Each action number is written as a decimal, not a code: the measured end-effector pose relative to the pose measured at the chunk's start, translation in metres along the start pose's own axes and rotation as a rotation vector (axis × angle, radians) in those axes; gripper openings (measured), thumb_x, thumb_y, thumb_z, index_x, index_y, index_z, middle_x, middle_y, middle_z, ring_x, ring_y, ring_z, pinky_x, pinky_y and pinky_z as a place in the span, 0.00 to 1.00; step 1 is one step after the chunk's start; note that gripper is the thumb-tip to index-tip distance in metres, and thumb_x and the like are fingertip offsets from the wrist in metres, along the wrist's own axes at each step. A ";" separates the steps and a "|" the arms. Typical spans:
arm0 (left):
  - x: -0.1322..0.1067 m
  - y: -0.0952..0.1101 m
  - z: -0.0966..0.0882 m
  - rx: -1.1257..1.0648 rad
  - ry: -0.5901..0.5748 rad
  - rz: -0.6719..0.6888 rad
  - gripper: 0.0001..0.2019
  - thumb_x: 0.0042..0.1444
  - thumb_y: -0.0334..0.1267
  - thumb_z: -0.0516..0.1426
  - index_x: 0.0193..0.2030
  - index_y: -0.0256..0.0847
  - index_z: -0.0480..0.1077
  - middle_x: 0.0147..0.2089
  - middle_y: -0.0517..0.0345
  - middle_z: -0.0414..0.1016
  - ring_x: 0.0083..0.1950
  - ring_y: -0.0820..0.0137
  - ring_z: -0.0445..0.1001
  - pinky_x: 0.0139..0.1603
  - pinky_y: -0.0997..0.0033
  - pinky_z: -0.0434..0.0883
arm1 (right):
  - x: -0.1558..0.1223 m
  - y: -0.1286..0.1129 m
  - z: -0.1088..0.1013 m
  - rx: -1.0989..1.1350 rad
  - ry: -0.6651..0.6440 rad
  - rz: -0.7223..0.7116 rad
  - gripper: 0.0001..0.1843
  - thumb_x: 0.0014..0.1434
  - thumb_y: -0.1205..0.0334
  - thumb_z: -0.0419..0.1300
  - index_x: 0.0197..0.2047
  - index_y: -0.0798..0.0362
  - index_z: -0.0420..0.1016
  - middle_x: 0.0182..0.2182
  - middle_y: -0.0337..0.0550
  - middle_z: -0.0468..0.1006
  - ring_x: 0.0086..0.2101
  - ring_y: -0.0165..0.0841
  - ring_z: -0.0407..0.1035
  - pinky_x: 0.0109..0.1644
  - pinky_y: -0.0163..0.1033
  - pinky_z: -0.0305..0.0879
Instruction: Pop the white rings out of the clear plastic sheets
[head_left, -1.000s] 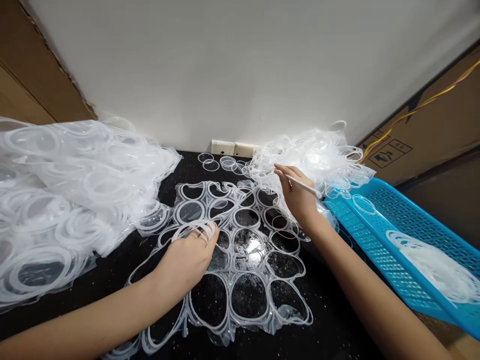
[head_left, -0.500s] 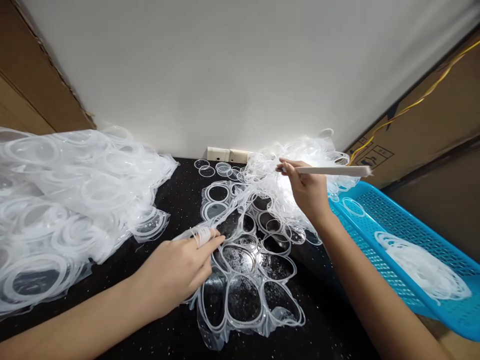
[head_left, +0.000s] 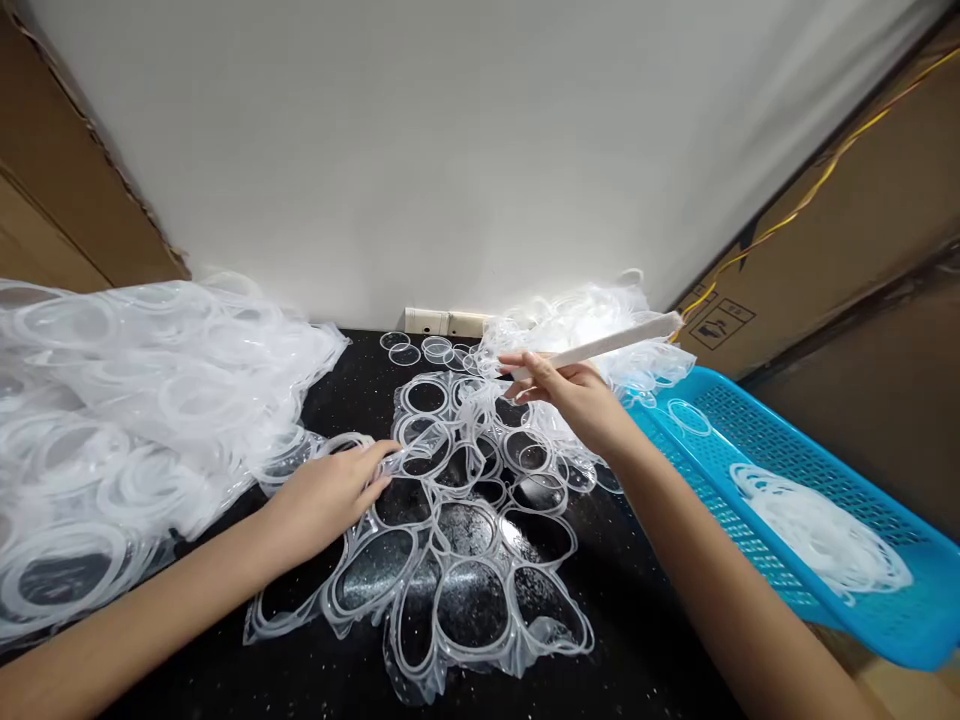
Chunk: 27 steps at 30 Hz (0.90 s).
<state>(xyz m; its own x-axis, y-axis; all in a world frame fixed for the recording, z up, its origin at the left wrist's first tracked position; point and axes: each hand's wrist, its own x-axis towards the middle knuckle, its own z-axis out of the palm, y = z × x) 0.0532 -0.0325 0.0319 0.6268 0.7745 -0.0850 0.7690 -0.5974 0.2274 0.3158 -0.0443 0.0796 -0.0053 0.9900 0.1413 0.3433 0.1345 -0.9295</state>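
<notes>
Right hand [head_left: 574, 395] gripping white stick [head_left: 611, 342], left hand [head_left: 326, 490] on plastic web [head_left: 457, 530]

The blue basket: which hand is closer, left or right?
Right. The right hand is just left of the blue basket, apart from it; the left hand is farther off, beyond the clear plastic rings.

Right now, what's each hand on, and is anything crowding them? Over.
Left hand on the clear plastic ring sheet. Right hand pinching a flat white stick. Heaped plastic rings beside the left hand.
</notes>
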 end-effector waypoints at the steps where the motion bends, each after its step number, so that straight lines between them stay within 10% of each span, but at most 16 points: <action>1: -0.002 -0.004 -0.006 -0.065 -0.014 0.005 0.19 0.59 0.42 0.44 0.53 0.40 0.63 0.42 0.49 0.75 0.38 0.62 0.75 0.35 0.65 0.70 | 0.000 0.001 0.000 -0.027 0.000 0.019 0.21 0.60 0.49 0.49 0.46 0.53 0.74 0.30 0.46 0.77 0.32 0.31 0.72 0.39 0.39 0.71; 6: -0.017 -0.023 -0.050 -0.326 -0.197 0.042 0.14 0.55 0.48 0.51 0.43 0.50 0.72 0.41 0.59 0.76 0.38 0.66 0.74 0.34 0.72 0.69 | 0.002 0.009 -0.002 -0.214 -0.071 0.078 0.21 0.60 0.49 0.49 0.46 0.52 0.74 0.27 0.46 0.77 0.31 0.32 0.71 0.36 0.39 0.68; 10: -0.016 -0.030 -0.068 -0.627 -0.279 -0.080 0.23 0.55 0.48 0.50 0.59 0.54 0.57 0.40 0.59 0.77 0.24 0.74 0.68 0.22 0.78 0.64 | 0.002 0.014 -0.004 -0.294 -0.097 0.040 0.21 0.60 0.50 0.49 0.46 0.53 0.73 0.28 0.45 0.76 0.31 0.32 0.69 0.35 0.39 0.66; 13: 0.002 -0.039 -0.062 -0.785 -0.127 -0.183 0.33 0.55 0.50 0.48 0.65 0.53 0.36 0.50 0.50 0.72 0.19 0.78 0.63 0.18 0.77 0.62 | 0.003 0.014 -0.008 -0.305 -0.102 -0.010 0.19 0.59 0.51 0.49 0.41 0.54 0.75 0.30 0.46 0.76 0.33 0.32 0.68 0.36 0.39 0.66; 19: 0.041 -0.064 -0.022 -0.247 0.132 -0.156 0.29 0.50 0.56 0.50 0.52 0.37 0.63 0.51 0.42 0.68 0.48 0.57 0.68 0.45 0.60 0.66 | 0.002 0.010 -0.014 -0.346 -0.134 0.069 0.18 0.59 0.55 0.50 0.46 0.56 0.72 0.30 0.46 0.75 0.32 0.32 0.68 0.35 0.38 0.66; 27: 0.051 -0.073 -0.008 -0.110 0.129 -0.126 0.16 0.56 0.47 0.44 0.32 0.40 0.66 0.35 0.52 0.71 0.37 0.63 0.71 0.38 0.63 0.67 | -0.003 0.010 -0.010 -0.389 -0.230 0.099 0.17 0.59 0.53 0.51 0.44 0.54 0.73 0.32 0.45 0.75 0.35 0.32 0.69 0.39 0.37 0.65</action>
<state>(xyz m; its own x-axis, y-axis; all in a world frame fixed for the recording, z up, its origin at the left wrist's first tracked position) 0.0275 0.0520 0.0187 0.5000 0.8660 0.0035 0.8175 -0.4734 0.3280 0.3289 -0.0464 0.0739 -0.1482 0.9870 -0.0617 0.6793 0.0563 -0.7317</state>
